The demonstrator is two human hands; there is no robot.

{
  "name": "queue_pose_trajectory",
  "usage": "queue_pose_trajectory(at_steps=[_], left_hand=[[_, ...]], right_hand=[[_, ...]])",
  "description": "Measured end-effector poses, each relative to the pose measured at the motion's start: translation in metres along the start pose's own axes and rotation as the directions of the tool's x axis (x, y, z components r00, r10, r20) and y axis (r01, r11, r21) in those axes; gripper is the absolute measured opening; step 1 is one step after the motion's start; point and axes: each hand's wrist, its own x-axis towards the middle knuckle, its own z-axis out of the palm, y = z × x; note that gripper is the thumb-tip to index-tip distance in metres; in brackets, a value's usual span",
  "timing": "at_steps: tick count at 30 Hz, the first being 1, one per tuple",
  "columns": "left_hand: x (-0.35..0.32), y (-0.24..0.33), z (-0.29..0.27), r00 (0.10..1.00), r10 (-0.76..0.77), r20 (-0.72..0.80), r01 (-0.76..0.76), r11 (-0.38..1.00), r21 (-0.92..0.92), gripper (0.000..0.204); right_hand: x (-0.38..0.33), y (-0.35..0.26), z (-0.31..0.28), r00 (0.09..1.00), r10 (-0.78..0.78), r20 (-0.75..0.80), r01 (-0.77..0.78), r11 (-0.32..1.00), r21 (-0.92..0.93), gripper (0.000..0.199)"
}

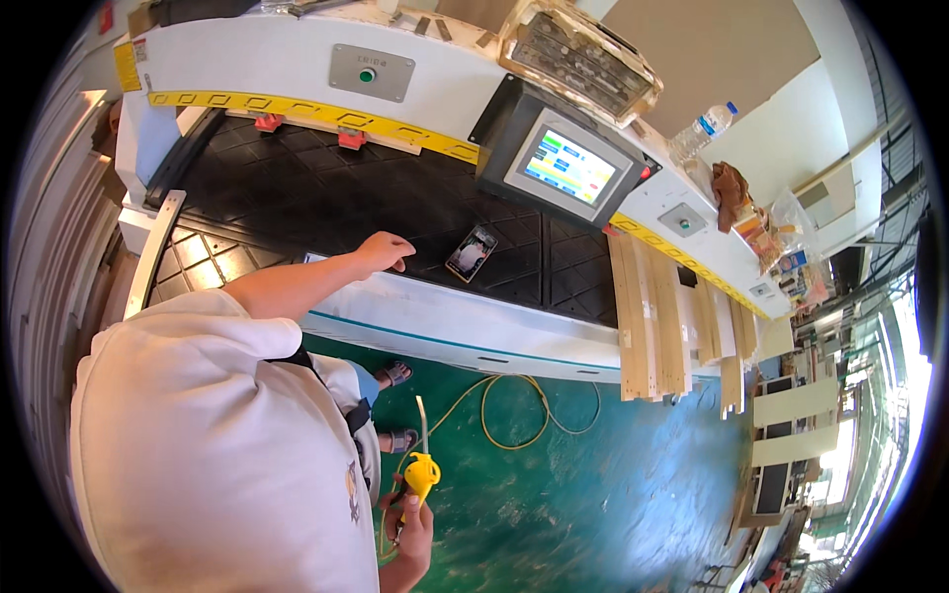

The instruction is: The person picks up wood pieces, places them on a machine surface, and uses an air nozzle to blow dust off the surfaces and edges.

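Observation:
My right hand (pixel 413 529) grips a yellow air blow gun (pixel 422 476), its thin nozzle pointing up and its yellow hose trailing to the floor. Over the front edge of a machine's black ribbed bed (pixel 326 188), my left hand (pixel 384 253) hovers with fingers loosely bent and apart from the thumb. Nothing shows in it. A smartphone (pixel 472 254) with a lit screen lies on the bed, a little to the right of that hand and not touched by it.
Above the bed runs a white machine beam with a yellow guard strip (pixel 425 144) and a touchscreen panel (pixel 563 163). Wooden boards (pixel 652 316) jut out at the right. A plastic bottle (pixel 707 128) stands on the beam. The yellow hose (pixel 514 447) loops on the green floor (pixel 593 474).

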Motion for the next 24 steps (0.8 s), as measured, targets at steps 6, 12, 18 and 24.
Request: queue_pose_trajectory(at_steps=[6,12,18,24], left_hand=[[0.026,-0.001,-0.046,0.998,-0.061,0.034,0.06,0.998,0.02,0.031],[0.06,-0.002,-0.072,0.981,-0.138,0.136,0.106,0.97,0.219,0.036],[0.134,-0.02,-0.047,0.99,0.097,0.104,-0.133,0.894,0.427,0.033],[0.208,-0.03,0.033,0.913,0.252,0.32,-0.379,0.814,0.441,0.033]], right_hand=[[0.051,-0.032,0.005,0.999,0.016,-0.033,-0.018,0.998,-0.055,0.059],[0.108,-0.059,0.022,1.0,-0.001,0.024,0.004,0.992,-0.127,0.058],[0.126,-0.058,0.026,0.996,0.036,-0.076,-0.032,0.998,0.049,0.067],[0.12,-0.05,0.037,0.998,0.041,-0.057,-0.02,0.94,0.34,0.069]])
